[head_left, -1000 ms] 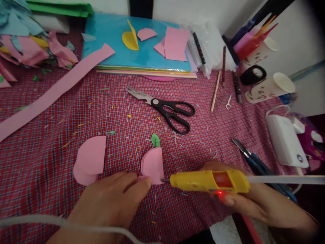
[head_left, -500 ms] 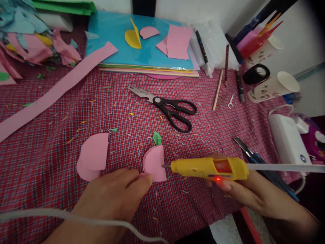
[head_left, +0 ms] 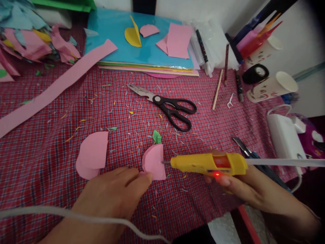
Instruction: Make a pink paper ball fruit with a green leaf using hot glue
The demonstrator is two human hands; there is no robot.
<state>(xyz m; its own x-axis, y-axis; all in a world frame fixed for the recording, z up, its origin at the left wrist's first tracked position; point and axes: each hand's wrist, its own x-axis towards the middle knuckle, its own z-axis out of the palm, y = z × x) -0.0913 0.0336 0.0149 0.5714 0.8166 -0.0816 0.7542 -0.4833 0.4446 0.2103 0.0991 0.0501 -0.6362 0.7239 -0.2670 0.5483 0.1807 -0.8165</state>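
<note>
My right hand (head_left: 238,189) grips a yellow hot glue gun (head_left: 208,163) with a red light lit and a clear glue stick out its back. Its metal nozzle touches the right straight edge of a stack of folded pink paper half-circles (head_left: 153,162) on the red checked cloth. My left hand (head_left: 114,195) lies on the cloth with its fingertips pressing the stack's lower left corner, fingers together. A small green paper leaf (head_left: 156,137) lies just above the stack. More pink half-circles (head_left: 91,154) lie to the left. A grey cord (head_left: 76,217) crosses my left wrist.
Black scissors (head_left: 170,105) lie beyond the stack. A long pink strip (head_left: 56,86), scrap paper (head_left: 27,40) and stacked coloured sheets (head_left: 142,44) sit at the back. Pencils, paper cups (head_left: 271,88), a white charger (head_left: 284,139) and a blue cutter (head_left: 250,154) are at right. The table edge is near my right wrist.
The glue gun's nozzle has moved up along the right edge of the pink stack, from its lower corner to near mid-height. My left hand stays on the stack.
</note>
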